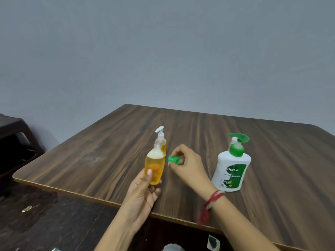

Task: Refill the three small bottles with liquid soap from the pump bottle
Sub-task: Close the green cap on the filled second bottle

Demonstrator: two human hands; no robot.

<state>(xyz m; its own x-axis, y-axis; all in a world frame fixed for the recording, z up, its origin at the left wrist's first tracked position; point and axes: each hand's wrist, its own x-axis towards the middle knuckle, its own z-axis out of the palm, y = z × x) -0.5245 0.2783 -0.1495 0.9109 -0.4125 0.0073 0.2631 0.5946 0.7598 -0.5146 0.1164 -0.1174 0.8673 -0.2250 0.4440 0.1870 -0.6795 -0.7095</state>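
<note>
Small bottle (154,167) (capless) in left hand (143,194) | right hand (188,165) pinches cap (173,159)

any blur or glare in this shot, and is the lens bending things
Head view: soft, even light, no hard glare on the table; red wrist thread smeared by blur, pump bottle label sharp; table edges bow slightly from the wide lens.

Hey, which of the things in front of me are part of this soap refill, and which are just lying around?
Job: small bottle in left hand; green cap in right hand; white-pump bottle behind; Dettol pump bottle.
Lying about: dark stool; floor scraps.
</note>
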